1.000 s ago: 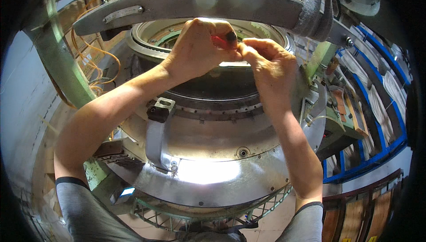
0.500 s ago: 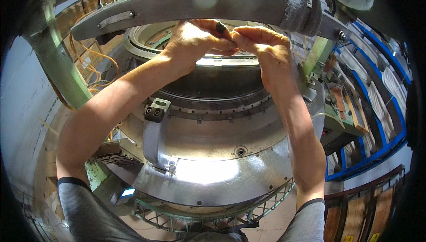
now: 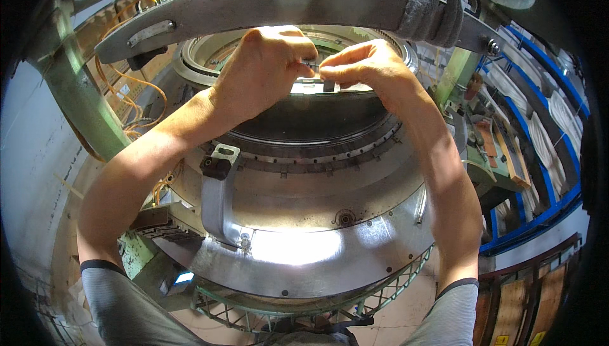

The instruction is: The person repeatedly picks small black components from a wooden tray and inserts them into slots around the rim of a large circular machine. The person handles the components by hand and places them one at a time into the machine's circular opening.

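Note:
My left hand [image 3: 266,60] is over the near rim of a round metal machine cylinder [image 3: 323,114]. Its fingers are curled, with index finger and thumb bent toward my right hand; whatever they hold is hidden. Facing it, my right hand [image 3: 368,67] pinches thumb and index finger together. Just below those fingertips a small dark block [image 3: 328,85] shows at the rim. I cannot tell whether it is held or part of the rim. A small gap separates the fingertips of the two hands.
A curved grey metal beam [image 3: 285,5] crosses above my hands, with a grey padded strap [image 3: 422,6] over it. Nearer stands a metal bracket [image 3: 219,200] on the wide ring plate [image 3: 336,257]. Green posts [image 3: 82,98] and a blue rack [image 3: 539,156] flank the machine.
My hands have moved slightly apart from touching fingertips. My left hand has turned its back more upward, and the black item seen at its fingers no longer shows there.

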{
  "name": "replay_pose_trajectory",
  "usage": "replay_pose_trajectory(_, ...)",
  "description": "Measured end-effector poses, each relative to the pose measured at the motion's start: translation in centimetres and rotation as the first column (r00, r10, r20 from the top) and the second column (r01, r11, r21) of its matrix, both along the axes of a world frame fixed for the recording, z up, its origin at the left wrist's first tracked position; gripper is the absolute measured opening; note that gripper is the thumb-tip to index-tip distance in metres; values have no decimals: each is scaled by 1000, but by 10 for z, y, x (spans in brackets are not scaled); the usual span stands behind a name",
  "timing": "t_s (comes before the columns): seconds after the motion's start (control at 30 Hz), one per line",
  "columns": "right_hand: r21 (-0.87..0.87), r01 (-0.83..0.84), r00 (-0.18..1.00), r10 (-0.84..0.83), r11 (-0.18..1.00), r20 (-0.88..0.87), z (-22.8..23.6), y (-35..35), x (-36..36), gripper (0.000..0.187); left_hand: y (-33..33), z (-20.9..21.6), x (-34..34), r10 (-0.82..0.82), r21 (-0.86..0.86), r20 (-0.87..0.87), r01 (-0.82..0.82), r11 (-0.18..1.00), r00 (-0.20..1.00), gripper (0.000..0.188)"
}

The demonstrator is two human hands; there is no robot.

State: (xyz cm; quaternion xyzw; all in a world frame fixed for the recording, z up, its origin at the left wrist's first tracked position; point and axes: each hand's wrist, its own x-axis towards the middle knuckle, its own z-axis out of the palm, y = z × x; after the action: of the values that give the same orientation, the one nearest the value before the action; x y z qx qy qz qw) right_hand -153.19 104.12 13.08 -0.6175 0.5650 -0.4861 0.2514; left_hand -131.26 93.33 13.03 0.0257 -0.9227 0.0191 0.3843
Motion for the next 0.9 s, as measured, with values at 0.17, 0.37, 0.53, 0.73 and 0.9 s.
replay_pose_trajectory(0.17,104,-38,999,41,994,-35,-2,-12,3,26,-12,-3,-10,-188,-310,-41,166,936,981,16)
replay_pose_trajectory(0.37,122,-75,996,80,990,-39,1,-15,2,23,-14,-7,-12,-192,-326,-27,173,929,981,16)
replay_pose_trajectory(0.53,122,-33,996,43,992,-81,1,-17,1,23,-15,-4,-9,-139,-346,30,141,928,990,21)
replay_pose_trajectory(0.73,129,-27,996,38,991,-86,3,-20,2,21,-14,-5,-10,-157,-329,10,151,932,988,17)
replay_pose_trajectory(0.9,146,-20,996,32,989,-79,7,-19,4,21,-12,-5,-14,-199,-269,2,192,944,980,16)
